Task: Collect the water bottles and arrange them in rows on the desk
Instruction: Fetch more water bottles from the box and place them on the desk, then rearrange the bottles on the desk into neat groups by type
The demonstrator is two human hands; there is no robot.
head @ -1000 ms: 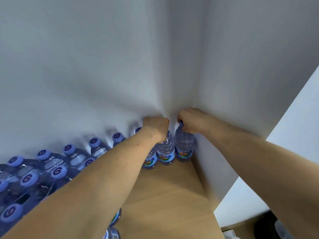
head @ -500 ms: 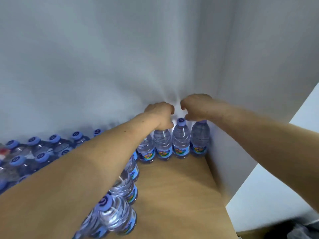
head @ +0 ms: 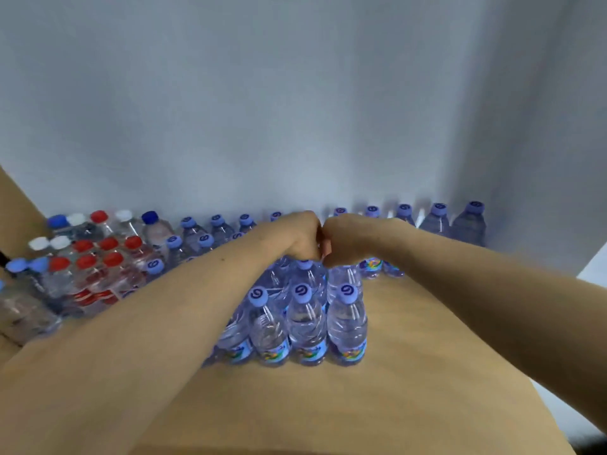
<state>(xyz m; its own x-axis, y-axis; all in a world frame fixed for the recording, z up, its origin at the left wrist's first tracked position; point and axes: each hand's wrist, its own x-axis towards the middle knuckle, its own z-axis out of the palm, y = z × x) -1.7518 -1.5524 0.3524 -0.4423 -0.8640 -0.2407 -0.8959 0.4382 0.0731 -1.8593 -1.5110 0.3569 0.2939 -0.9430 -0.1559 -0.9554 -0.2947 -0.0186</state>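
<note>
Left hand [head: 295, 239] and right hand [head: 349, 241] have curled fingers and touching knuckles; cannot tell whether either grasps a bottle. Water bottles [head: 307, 320] stand in rows from desk [head: 427, 372] back edge. Best to set each upright, touching its neighbour.

I see the desk [head: 427, 372] running back to the wall [head: 295, 110], with a row of bottles [head: 438, 221] standing along its foot. Nearer me, three bottles [head: 307, 326] stand side by side in front of others. To their left sits a packed cluster [head: 95, 274] (several rows deep). The left hand [head: 297, 236] and right hand [head: 348, 239] touch just above the middle group.
</note>
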